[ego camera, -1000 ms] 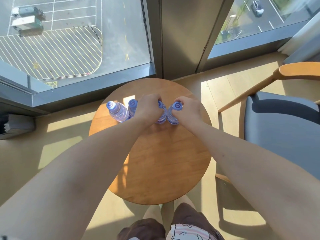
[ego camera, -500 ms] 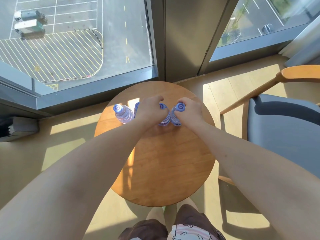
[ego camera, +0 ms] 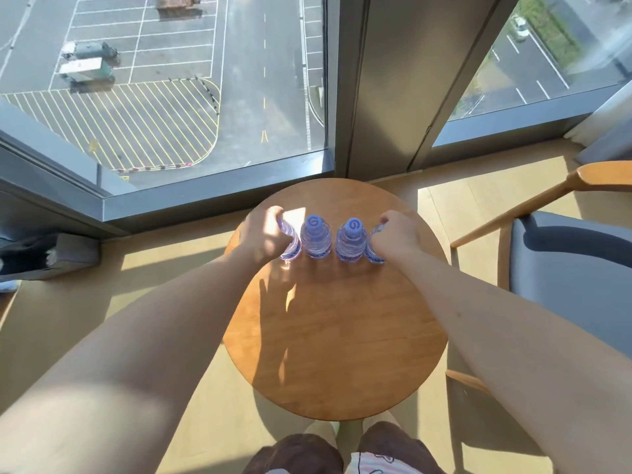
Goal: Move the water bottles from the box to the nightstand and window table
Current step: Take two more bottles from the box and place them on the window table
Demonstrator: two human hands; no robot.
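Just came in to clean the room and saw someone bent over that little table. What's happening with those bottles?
A person is lining up four water bottles in a row on the round wooden table by the window. The left hand grips the leftmost bottle, and the right hand grips the rightmost bottle. The two middle bottles stand upright between them, untouched. A chair sits to the right of the table. No box is in view.

Round wooden table [ego camera: 335,336], a row of apparently four upright water bottles [ego camera: 315,237].
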